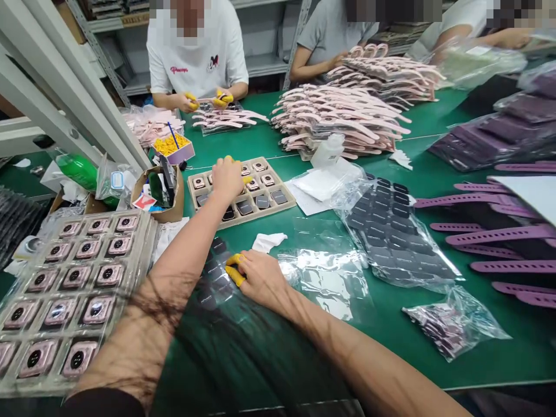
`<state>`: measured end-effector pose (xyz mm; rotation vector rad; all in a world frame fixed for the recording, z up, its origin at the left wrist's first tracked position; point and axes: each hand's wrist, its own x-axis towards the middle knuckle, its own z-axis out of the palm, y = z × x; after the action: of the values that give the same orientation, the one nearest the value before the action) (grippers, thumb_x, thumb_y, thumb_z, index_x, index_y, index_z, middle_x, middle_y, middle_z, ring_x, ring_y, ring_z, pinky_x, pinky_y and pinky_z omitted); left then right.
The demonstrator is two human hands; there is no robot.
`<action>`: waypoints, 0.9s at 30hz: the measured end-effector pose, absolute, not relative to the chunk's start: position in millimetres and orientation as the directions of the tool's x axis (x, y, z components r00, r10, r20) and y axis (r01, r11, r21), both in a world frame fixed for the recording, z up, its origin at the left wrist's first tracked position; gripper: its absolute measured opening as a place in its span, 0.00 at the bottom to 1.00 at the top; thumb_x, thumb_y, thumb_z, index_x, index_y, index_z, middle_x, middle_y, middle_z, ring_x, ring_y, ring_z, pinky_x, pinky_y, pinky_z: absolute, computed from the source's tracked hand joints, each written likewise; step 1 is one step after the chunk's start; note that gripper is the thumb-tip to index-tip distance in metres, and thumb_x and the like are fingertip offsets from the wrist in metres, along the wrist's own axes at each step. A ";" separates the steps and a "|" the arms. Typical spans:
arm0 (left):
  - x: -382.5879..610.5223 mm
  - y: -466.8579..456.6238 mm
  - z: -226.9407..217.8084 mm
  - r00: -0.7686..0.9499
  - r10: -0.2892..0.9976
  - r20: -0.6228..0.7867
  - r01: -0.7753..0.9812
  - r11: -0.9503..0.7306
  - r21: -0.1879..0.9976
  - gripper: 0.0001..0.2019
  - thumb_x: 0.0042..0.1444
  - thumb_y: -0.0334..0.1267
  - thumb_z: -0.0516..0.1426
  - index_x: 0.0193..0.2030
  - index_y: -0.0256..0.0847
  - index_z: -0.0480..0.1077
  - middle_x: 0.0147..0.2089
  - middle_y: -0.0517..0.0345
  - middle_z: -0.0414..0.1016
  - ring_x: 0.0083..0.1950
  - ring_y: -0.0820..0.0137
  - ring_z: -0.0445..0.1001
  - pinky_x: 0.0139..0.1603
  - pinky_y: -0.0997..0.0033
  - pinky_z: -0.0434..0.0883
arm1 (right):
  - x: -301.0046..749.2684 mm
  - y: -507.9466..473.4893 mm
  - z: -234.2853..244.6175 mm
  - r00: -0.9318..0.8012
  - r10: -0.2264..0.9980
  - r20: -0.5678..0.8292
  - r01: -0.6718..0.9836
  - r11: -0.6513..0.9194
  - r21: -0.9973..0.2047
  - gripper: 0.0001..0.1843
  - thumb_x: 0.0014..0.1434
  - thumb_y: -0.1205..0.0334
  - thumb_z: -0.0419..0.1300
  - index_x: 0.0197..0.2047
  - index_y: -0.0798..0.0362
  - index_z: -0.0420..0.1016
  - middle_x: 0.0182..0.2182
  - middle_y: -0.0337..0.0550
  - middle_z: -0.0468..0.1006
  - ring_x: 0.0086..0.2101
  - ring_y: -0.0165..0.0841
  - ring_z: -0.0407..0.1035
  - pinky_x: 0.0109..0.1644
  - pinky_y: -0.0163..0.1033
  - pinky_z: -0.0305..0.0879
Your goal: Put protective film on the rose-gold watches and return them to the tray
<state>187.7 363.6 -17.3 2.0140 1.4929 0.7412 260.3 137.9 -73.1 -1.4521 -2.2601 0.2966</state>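
My left hand (228, 180) reaches over a beige tray (284, 204) and touches it among the watch cases. Yellow cots cover its fingertips, which are spread apart; the underside of the hand is hidden. In the tray, rose-gold watch cases (259, 165) fill the far rows, and dark square pieces (262, 201) lie along the near row. Closer to me, my right hand (263, 277) has yellow-tipped thumb and forefinger pinched together at the edge of a sheet of dark square stickers (214, 271). That sheet lies on the green table, partly behind my left forearm.
Stacked trays of pink watch cases (89, 249) stand at left. A cardboard box (167, 200) and a box of yellow finger cots (176, 147) are beyond. Clear film (334, 278), bagged dark stickers (391, 231) and purple straps (499, 237) lie right. Co-workers sit opposite behind pink straps (334, 116).
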 end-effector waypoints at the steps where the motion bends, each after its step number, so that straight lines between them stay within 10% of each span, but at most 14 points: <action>1: 194.0 363.8 -15.6 0.280 0.954 0.110 0.675 -0.277 0.684 0.17 0.44 0.22 0.69 0.22 0.36 0.63 0.40 0.50 0.74 0.63 0.59 0.61 0.68 0.64 0.52 | 260.3 137.7 -71.4 -0.351 0.909 0.223 0.814 0.414 -0.407 0.10 0.66 0.51 0.56 0.42 0.39 0.78 0.31 0.40 0.80 0.33 0.39 0.74 0.31 0.44 0.65; 11: 231.0 370.7 -14.1 0.414 0.910 0.024 0.643 -0.310 0.700 0.15 0.46 0.14 0.62 0.20 0.35 0.66 0.34 0.46 0.77 0.61 0.55 0.68 0.67 0.63 0.56 | 263.4 135.6 -58.6 -0.384 0.917 0.109 0.786 0.387 -0.482 0.13 0.66 0.55 0.57 0.51 0.47 0.77 0.35 0.42 0.81 0.37 0.36 0.73 0.36 0.39 0.62; 17: 199.3 299.3 -18.8 0.243 0.938 0.248 0.552 -0.344 0.760 0.05 0.65 0.30 0.55 0.47 0.31 0.69 0.54 0.40 0.73 0.62 0.60 0.66 0.68 0.58 0.58 | 263.4 132.6 -62.8 -0.177 0.922 0.344 0.628 0.375 -0.682 0.12 0.64 0.53 0.60 0.33 0.49 0.78 0.26 0.37 0.75 0.27 0.29 0.66 0.31 0.36 0.59; 22: 162.9 199.8 -28.9 0.100 0.992 0.074 -0.144 -0.059 0.988 0.13 0.64 0.45 0.58 0.47 0.36 0.67 0.45 0.51 0.77 0.44 0.68 0.79 0.52 0.62 0.74 | 281.4 137.7 -54.3 0.370 0.782 0.501 0.403 0.351 -0.845 0.18 0.67 0.47 0.54 0.31 0.49 0.73 0.26 0.38 0.69 0.27 0.30 0.63 0.33 0.39 0.62; 27: 144.3 148.6 -44.2 0.138 0.976 -0.166 -0.363 0.206 0.909 0.21 0.47 0.48 0.71 0.40 0.36 0.72 0.42 0.56 0.78 0.44 0.68 0.79 0.54 0.61 0.76 | 288.9 147.8 -59.8 0.262 0.951 0.165 0.126 0.135 -0.983 0.18 0.55 0.48 0.66 0.45 0.48 0.75 0.38 0.40 0.74 0.32 0.30 0.69 0.34 0.38 0.68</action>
<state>144.3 148.6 -44.2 0.8392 0.9370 1.1543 288.9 147.8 -59.8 -1.2903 -1.1472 0.8434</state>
